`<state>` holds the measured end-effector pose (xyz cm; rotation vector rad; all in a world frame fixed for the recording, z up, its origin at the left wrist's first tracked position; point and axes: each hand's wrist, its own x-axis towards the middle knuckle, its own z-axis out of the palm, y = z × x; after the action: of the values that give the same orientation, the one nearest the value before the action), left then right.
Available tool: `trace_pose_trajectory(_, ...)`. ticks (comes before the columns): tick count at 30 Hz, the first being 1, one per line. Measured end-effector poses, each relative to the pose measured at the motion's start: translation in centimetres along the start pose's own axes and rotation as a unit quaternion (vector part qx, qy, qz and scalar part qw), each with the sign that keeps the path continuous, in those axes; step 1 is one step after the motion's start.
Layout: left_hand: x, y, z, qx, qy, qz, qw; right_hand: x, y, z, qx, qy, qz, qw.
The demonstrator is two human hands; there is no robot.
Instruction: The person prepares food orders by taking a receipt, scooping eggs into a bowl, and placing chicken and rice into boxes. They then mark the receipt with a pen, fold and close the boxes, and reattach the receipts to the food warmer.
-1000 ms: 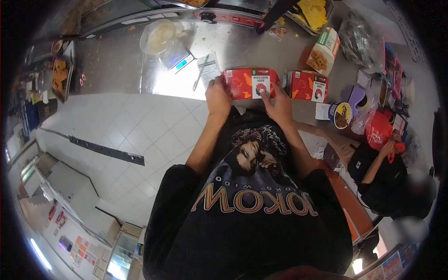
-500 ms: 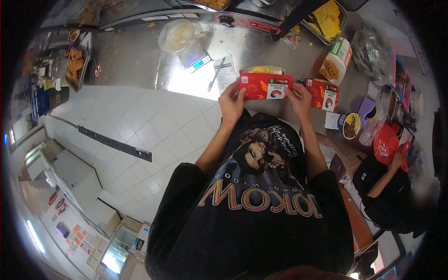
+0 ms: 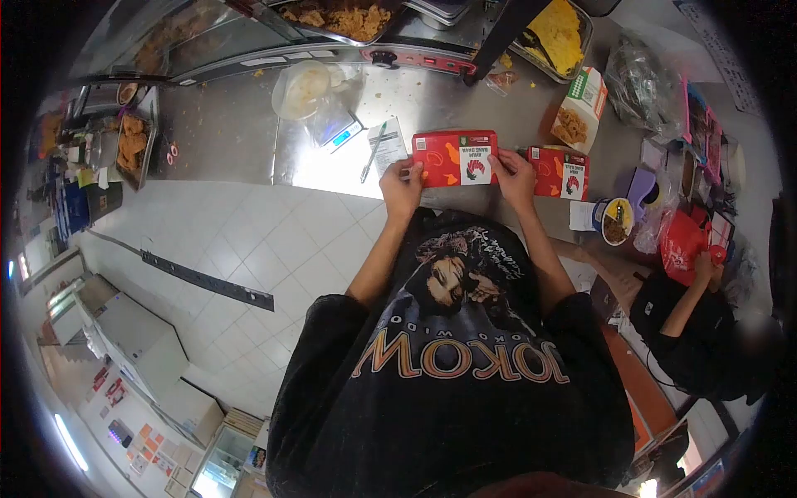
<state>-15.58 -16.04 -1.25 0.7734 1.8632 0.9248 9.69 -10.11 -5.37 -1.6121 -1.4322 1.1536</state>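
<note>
A red printed cardboard food box (image 3: 440,158) sits on the steel counter in front of me, its lid down over the contents. My left hand (image 3: 403,189) grips its left side, fingers curled at the near corner. On the opposite side, my right hand (image 3: 516,178) pinches the near right edge. Just beyond my right hand lies a second red box (image 3: 548,176) of the same print. To the left of the held box are a printed paper slip (image 3: 388,149) and a pen (image 3: 373,153) lying across it.
A digital scale (image 3: 344,135) stands by a plastic tub (image 3: 303,90). Trays of fried chicken (image 3: 342,20) and yellow food (image 3: 558,35) are behind. At right are a carton of fried food (image 3: 573,124), a paper bowl (image 3: 616,222) and another person's arm (image 3: 689,303).
The box's lid has come down, covering the yellow food that showed at its far side. Both hands still hold the box. My view has shifted slightly.
</note>
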Motion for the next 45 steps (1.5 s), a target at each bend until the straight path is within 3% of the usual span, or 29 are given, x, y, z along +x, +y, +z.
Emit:
trace_pose_trajectory(3,1.5,-1.9,0.5,0.191,0.033,0.104,0.975,0.5,0.5,0.1,-0.089,-0.009,-0.010,0.996)
trace_pose_trajectory(5,1.4,-0.5,0.7,0.224,0.095,0.205,0.948,1.2,-1.5,0.0,-0.139,-0.019,-0.015,0.990)
trace_pose_trajectory(8,2.3,2.2,2.1,0.231,0.109,0.343,0.904,2.9,-5.1,1.3,-0.159,0.079,-0.285,0.942)
trace_pose_trajectory(9,2.8,2.7,2.9,0.226,0.100,0.384,0.890,3.5,-5.0,1.7,-0.183,0.054,-0.287,0.939)
trace_pose_trajectory(11,3.5,1.2,4.1,0.242,0.059,0.376,0.893,4.1,-4.5,2.9,-0.227,-0.002,-0.289,0.930)
trace_pose_trajectory(14,4.1,0.8,4.4,0.242,0.042,0.356,0.902,4.1,-4.6,3.6,-0.201,0.047,-0.326,0.922)
trace_pose_trajectory(17,3.8,0.3,4.4,0.252,0.088,0.416,0.869,3.7,-4.6,3.4,-0.205,0.064,-0.344,0.914)
trace_pose_trajectory(19,3.6,0.4,4.3,0.250,0.076,0.392,0.882,3.7,-4.6,3.2,-0.225,0.070,-0.346,0.908)
trace_pose_trajectory(22,3.2,0.9,4.0,0.284,0.085,0.350,0.889,4.3,-3.9,3.5,-0.244,0.053,-0.316,0.915)
trace_pose_trajectory(25,3.5,0.7,4.2,0.320,0.073,0.349,0.878,4.9,-1.5,4.5,-0.151,0.073,-0.326,0.930)
trace_pose_trajectory(27,2.4,1.3,4.2,0.349,0.056,0.354,0.866,3.6,-2.5,3.8,-0.144,0.009,-0.250,0.957)
trace_pose_trajectory(28,2.0,1.4,4.2,0.393,0.014,0.371,0.842,2.9,-2.5,3.7,-0.137,0.020,-0.243,0.960)
trace_pose_trajectory(29,1.7,1.2,3.7,0.416,-0.086,0.388,0.818,2.6,-2.4,3.6,-0.126,0.025,-0.240,0.962)
trace_pose_trajectory(30,0.1,2.4,3.9,0.465,-0.060,0.450,0.760,2.5,-3.0,3.1,-0.151,0.043,-0.269,0.950)
trace_pose_trajectory(31,-0.3,3.3,4.0,0.471,-0.077,0.461,0.748,2.3,-3.8,2.7,-0.174,0.052,-0.297,0.938)
trace_pose_trajectory(34,0.8,4.8,4.0,0.473,-0.106,0.493,0.722,2.8,-4.6,2.4,-0.200,0.054,-0.251,0.945)
trace_pose_trajectory(38,1.6,4.3,4.1,0.500,-0.086,0.523,0.685,1.7,-7.9,-2.6,-0.191,0.128,-0.318,0.920)
trace_pose_trajectory(40,1.8,3.8,4.1,0.496,-0.075,0.539,0.676,-0.2,-9.0,-7.8,-0.243,0.263,-0.250,0.900)
trace_pose_trajectory(42,1.3,3.9,4.1,0.494,-0.064,0.550,0.670,-1.2,-7.0,-12.2,-0.351,0.363,-0.088,0.858)
trace_pose_trajectory(45,0.4,4.2,3.7,0.496,-0.077,0.527,0.686,-4.0,-2.1,-13.6,-0.361,0.286,0.023,0.887)
